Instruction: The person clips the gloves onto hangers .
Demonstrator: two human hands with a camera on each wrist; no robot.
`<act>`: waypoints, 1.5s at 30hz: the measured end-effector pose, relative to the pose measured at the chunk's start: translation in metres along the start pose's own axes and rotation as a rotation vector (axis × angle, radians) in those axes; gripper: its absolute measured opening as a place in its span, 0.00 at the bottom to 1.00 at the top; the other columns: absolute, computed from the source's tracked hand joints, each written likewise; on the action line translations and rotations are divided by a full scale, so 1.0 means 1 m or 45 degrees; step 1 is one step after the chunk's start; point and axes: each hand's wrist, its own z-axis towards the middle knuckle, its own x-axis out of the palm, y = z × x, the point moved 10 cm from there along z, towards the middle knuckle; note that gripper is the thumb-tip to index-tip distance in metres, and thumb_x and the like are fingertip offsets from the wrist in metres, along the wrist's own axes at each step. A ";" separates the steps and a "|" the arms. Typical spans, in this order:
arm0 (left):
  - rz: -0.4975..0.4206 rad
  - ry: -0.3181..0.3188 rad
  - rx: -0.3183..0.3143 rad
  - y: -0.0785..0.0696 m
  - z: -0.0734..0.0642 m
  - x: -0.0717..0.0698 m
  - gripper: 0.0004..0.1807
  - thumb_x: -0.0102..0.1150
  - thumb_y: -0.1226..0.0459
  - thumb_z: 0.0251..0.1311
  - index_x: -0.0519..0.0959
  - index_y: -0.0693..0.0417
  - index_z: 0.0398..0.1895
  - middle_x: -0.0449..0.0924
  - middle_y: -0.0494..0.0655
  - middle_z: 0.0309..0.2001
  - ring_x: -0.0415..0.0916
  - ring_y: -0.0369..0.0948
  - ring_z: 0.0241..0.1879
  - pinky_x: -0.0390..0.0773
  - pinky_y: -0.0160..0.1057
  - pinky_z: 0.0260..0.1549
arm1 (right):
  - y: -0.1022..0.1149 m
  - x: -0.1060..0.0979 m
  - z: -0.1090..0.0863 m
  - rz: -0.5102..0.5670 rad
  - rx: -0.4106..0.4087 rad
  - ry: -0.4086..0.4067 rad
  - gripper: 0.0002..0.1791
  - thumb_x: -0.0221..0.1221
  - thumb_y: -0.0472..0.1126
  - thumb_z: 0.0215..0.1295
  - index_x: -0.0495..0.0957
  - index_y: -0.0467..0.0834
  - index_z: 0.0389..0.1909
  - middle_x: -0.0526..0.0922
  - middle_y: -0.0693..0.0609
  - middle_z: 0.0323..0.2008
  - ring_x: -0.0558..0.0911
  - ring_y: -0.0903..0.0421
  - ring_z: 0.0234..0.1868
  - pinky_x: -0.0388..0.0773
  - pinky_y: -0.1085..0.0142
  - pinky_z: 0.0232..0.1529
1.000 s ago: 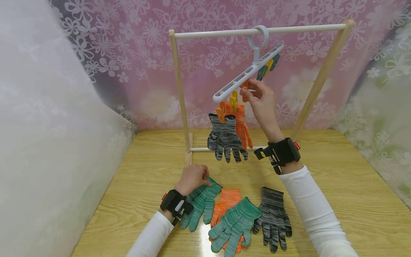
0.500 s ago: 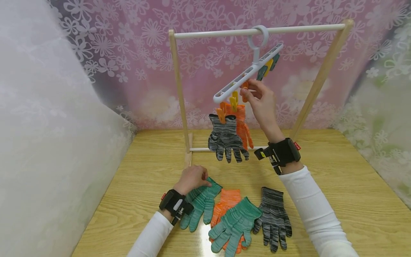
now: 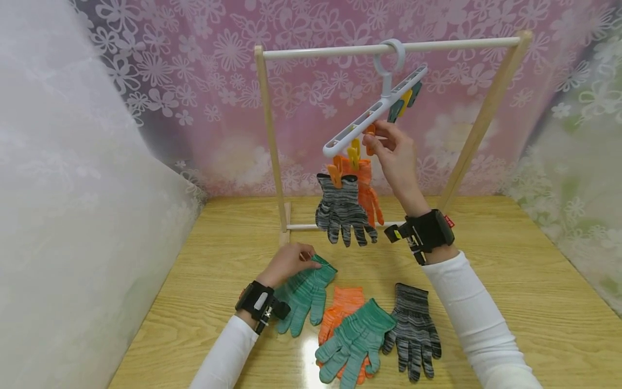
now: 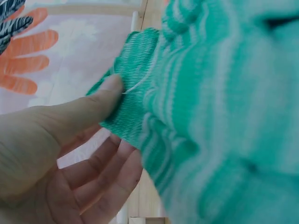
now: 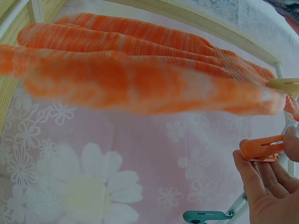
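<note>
My left hand pinches the cuff of a green knit glove between thumb and fingers, its finger part hanging down toward me. In the left wrist view a loose white thread crosses the cuff by my thumb. Up at the white hanger, my right hand pinches an orange clothespin that hangs from the bar. Left of that hand, a yellow clothespin holds an orange glove, and another orange clothespin holds a grey-black glove.
Another green glove lies over an orange glove on the wooden table, beside a grey-black glove. The hanger hooks on the rack's rail. Green and yellow clothespins hang at its far end.
My left hand has raised the green glove's cuff slightly, and the glove has shifted up with it. My right hand stays in place at the orange clothespin.
</note>
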 end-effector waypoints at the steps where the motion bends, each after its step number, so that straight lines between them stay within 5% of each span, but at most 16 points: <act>1: -0.019 -0.013 -0.003 0.001 0.001 -0.002 0.08 0.69 0.57 0.64 0.82 0.51 0.36 0.84 0.46 0.36 0.82 0.43 0.38 0.82 0.42 0.38 | 0.000 0.000 0.000 -0.002 0.002 -0.001 0.22 0.61 0.39 0.72 0.77 0.37 0.64 0.82 0.38 0.54 0.82 0.68 0.40 0.82 0.68 0.49; 9: -0.046 -0.109 -0.041 0.012 0.010 -0.009 0.13 0.65 0.56 0.68 0.81 0.54 0.48 0.86 0.52 0.44 0.84 0.47 0.42 0.84 0.46 0.40 | 0.000 0.000 0.000 0.002 0.011 0.000 0.23 0.61 0.40 0.73 0.76 0.38 0.65 0.82 0.38 0.54 0.82 0.67 0.40 0.82 0.68 0.49; 19: -0.117 -0.181 -0.063 0.014 0.019 -0.025 0.14 0.66 0.58 0.66 0.83 0.53 0.51 0.86 0.50 0.44 0.84 0.44 0.39 0.83 0.40 0.36 | -0.001 -0.001 0.000 0.032 0.023 0.007 0.23 0.61 0.39 0.73 0.76 0.37 0.65 0.82 0.39 0.53 0.83 0.66 0.40 0.82 0.70 0.49; 37: -0.148 -0.306 -0.029 -0.004 0.045 -0.071 0.18 0.67 0.59 0.66 0.83 0.57 0.55 0.85 0.56 0.49 0.84 0.50 0.47 0.84 0.48 0.47 | 0.003 -0.002 0.000 0.024 0.011 0.020 0.23 0.61 0.39 0.72 0.76 0.38 0.65 0.82 0.38 0.55 0.83 0.67 0.41 0.82 0.69 0.50; 45: -0.161 -0.293 0.011 -0.015 0.060 -0.079 0.16 0.65 0.65 0.68 0.82 0.59 0.56 0.85 0.57 0.49 0.84 0.50 0.47 0.84 0.46 0.47 | 0.003 -0.002 -0.002 -0.021 0.012 0.023 0.23 0.62 0.40 0.72 0.76 0.38 0.66 0.83 0.39 0.54 0.84 0.67 0.41 0.83 0.70 0.49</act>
